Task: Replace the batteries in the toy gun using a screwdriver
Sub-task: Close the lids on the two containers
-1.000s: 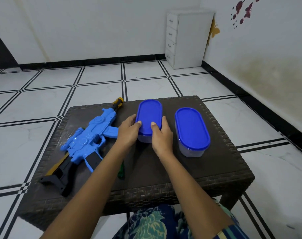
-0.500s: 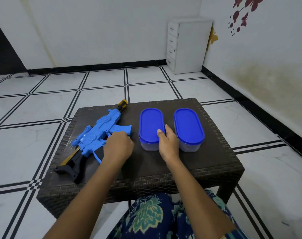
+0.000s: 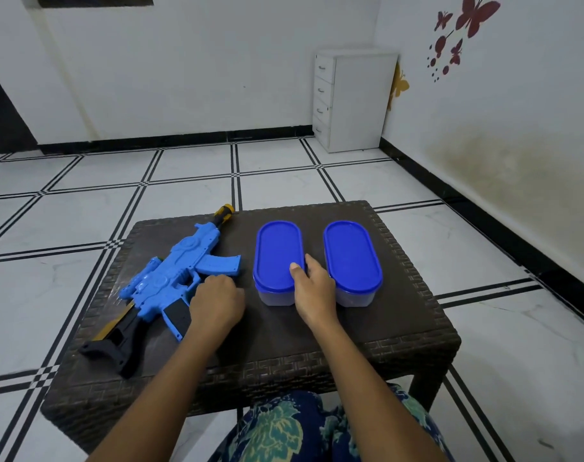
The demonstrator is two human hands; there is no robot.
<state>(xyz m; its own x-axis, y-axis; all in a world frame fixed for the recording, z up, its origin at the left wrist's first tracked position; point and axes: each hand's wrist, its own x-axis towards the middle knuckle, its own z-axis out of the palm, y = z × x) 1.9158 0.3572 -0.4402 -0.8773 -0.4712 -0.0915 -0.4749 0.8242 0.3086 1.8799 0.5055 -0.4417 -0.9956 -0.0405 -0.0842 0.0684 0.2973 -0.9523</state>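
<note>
A blue toy gun (image 3: 183, 275) with a black stock and a yellow muzzle tip lies diagonally on the left of the dark woven table (image 3: 400, 328). My left hand (image 3: 217, 301) rests on the table with its fingers curled under, right beside the gun's black grip. What lies under its fingers is hidden, and no screwdriver shows anywhere. My right hand (image 3: 312, 291) grips the near right end of the left blue-lidded container (image 3: 273, 255), thumb on the lid and fingers down in the gap beside it.
A second blue-lidded container (image 3: 350, 258) stands just right of my right hand, parallel to the first. The table is low and small, with tiled floor (image 3: 67, 228) all round it. A white drawer unit (image 3: 354, 101) stands in the far corner.
My left hand let go of the left container and drew back to the table beside the gun's grip, over where the green screwdriver lay. The right hand stays on the container.
</note>
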